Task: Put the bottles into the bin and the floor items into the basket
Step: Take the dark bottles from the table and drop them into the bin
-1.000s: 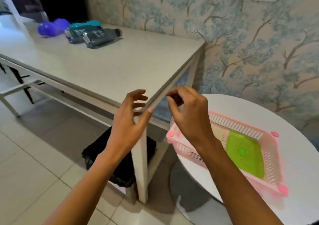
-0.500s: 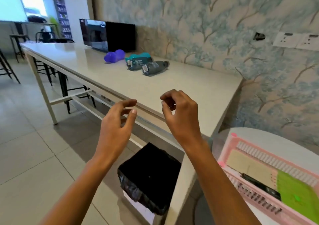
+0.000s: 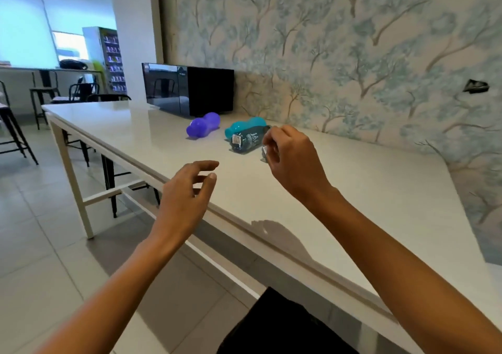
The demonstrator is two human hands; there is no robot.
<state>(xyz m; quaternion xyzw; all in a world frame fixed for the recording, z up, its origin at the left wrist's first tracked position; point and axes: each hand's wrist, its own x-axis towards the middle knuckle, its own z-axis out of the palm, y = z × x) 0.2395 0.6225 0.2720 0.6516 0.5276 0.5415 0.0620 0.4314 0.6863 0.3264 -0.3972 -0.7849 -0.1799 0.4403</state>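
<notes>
Several bottles lie on their sides on the white table (image 3: 353, 190) near the wall: a purple bottle (image 3: 202, 124), a teal bottle (image 3: 245, 123) and a dark bottle (image 3: 244, 142) with a label. A second dark bottle (image 3: 263, 153) is almost fully hidden behind my right hand (image 3: 292, 161). That hand hovers over the table in front of the dark bottles, fingers loosely curled, holding nothing. My left hand (image 3: 187, 195) floats above the table's front edge, fingers relaxed and empty. The black-lined bin (image 3: 285, 326) stands on the floor under the table's edge.
A black microwave (image 3: 187, 89) sits on the table behind the bottles, against the wallpapered wall. Dark stools (image 3: 16, 133) and chairs stand on the tiled floor at the left. The table's white legs and crossbars (image 3: 81, 190) run below its front edge.
My view has swung left and up, away from the pink basket, which has left the view. Both hands have risen over the table, the right one reaching in front of the dark bottles.
</notes>
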